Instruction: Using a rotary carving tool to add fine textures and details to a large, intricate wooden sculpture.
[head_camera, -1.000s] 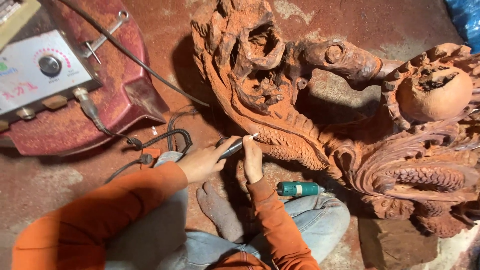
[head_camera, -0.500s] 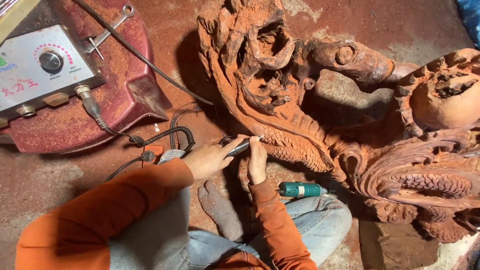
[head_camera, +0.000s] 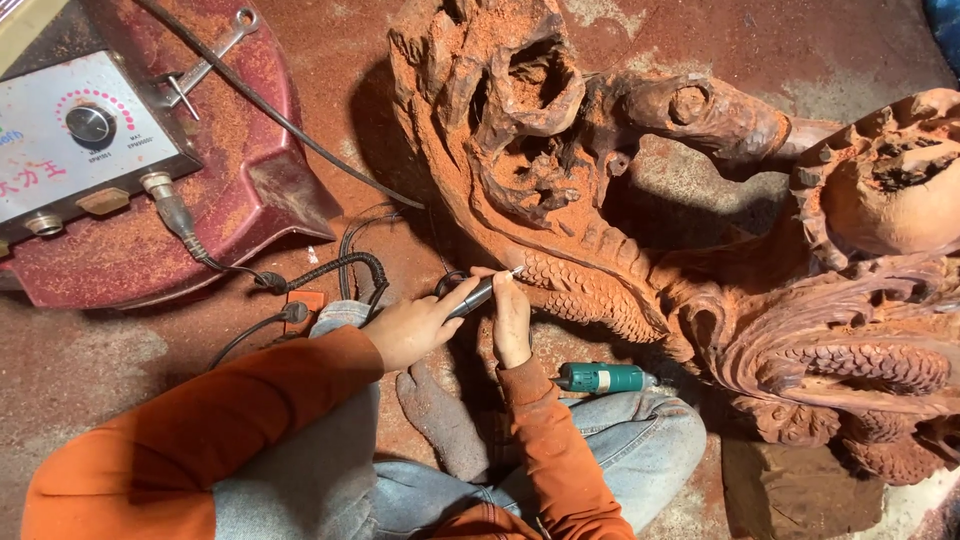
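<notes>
- The left hand (head_camera: 415, 328) is curled tight round a slim dark carving tool (head_camera: 478, 294), gripping it like a pen, with the tip at about two o'clock from the knuckles and touching the scaled edge of the wood carving (head_camera: 600, 290).
- The right hand (head_camera: 511, 318) has its fingers together and nearly straight, pointing to twelve o'clock; the fingertips press against the tool's tip end and the carving, steadying rather than clasping.
- The carving is one big reddish piece, dusted with sawdust, filling the frame from twelve round to four o'clock.
- At ten o'clock sits one grey control box (head_camera: 80, 150) with a round black knob, a ring of pink dots and red and blue markings on its face; it rests on a red metal base (head_camera: 200, 230).
- One teal, cylinder-shaped tool (head_camera: 602, 377) lies on the jeans at five o'clock from the hands.
- One dusty glove (head_camera: 440, 420) lies just below the hands.
- Black cables (head_camera: 340, 268) loop between box and hands; I cannot count them for sure.
</notes>
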